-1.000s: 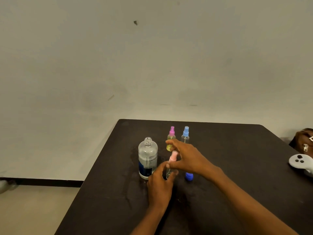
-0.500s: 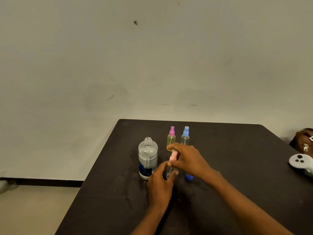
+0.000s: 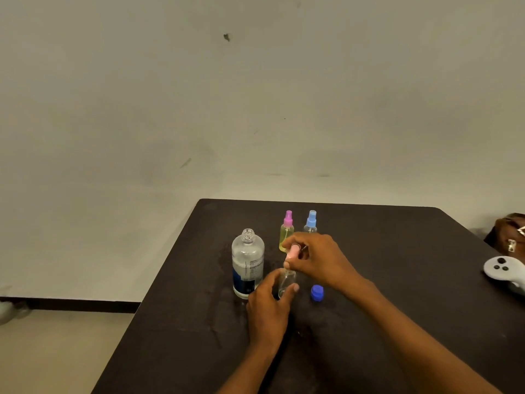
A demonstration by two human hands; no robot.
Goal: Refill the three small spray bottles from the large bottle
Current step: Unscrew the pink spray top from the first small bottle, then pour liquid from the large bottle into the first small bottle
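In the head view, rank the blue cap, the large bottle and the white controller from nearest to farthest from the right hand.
Measured from the right hand:
1. Blue cap: on the table just below the hand, on the near side.
2. Large bottle: open-necked, standing to the left, past the small bottle that both hands hold.
3. White controller: far off at the table's right edge.

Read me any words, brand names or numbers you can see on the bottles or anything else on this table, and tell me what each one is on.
No text here can be read.
large bottle: its label carries white print and a dark blue band, too small and blurred to read.
three small spray bottles, blue cap, white controller: no lettering visible.
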